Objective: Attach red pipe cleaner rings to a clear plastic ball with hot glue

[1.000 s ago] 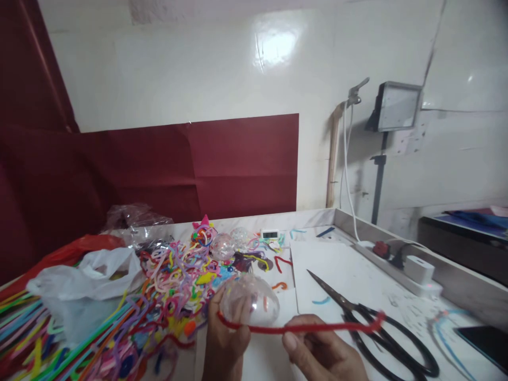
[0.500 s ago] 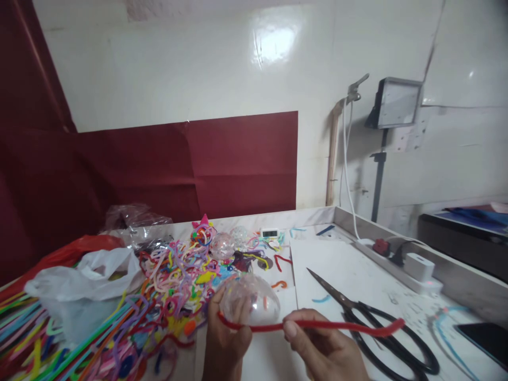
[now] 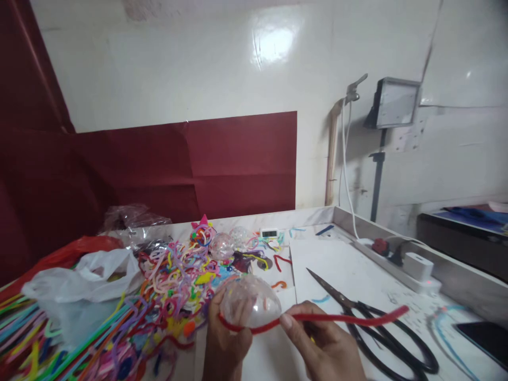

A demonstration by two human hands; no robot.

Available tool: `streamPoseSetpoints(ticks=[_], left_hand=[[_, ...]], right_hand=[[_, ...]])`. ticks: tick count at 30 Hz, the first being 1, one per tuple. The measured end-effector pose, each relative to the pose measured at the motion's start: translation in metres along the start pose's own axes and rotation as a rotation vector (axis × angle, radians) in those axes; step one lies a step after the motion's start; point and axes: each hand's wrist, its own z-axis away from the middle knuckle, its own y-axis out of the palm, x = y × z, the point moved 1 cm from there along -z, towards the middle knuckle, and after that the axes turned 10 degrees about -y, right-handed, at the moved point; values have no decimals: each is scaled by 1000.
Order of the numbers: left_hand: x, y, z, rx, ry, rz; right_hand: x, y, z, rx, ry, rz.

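Note:
My left hand is closed around the left side of a clear plastic ball, with its thumb pressing a red pipe cleaner near the ball's lower edge. Between thumb and fingertips, my right hand pinches the same pipe cleaner just right of the ball. The red strip curves along the underside of the ball, and its free end sticks out to the right, above the handles of black-handled scissors. Part of the ball is hidden behind my left fingers.
A heap of colourful pipe-cleaner pieces and a white plastic bag lie left. Two more clear balls stand behind, near a small digital display. A power strip runs along the right edge, with a phone nearer.
My right hand has raised the pipe cleaner slightly, so that it now bends up along the ball's lower right edge. The free end has shifted a little up and right.

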Motion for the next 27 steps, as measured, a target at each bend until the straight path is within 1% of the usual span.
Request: streamPoseSetpoints(ticks=[4,10,14,17,20,22,24,27], left_hand=[[0,2,1,-6,14,-9],[4,-2,-3,-12,5,-24],[4,-2,-2,-25,4,-17],[4,-1,-1,-31,0,2],[6,-2,-3,3,30,-27],[7,-7,-6,29,87,-106],[7,-15,-9,38,174,-230],[8,-22,-10,49,261,-350]], right_hand=[[-2,1,-2,-6,-85,-27],[-10,2,-6,10,-230,-88],[-18,0,-11,74,-322,-77],[-23,-2,-14,104,-321,-85],[-24,0,-13,97,-290,-94],[-22,3,-10,50,-274,-111],[-20,7,-6,1,-260,-138],[-21,13,-3,-22,-258,-168]])
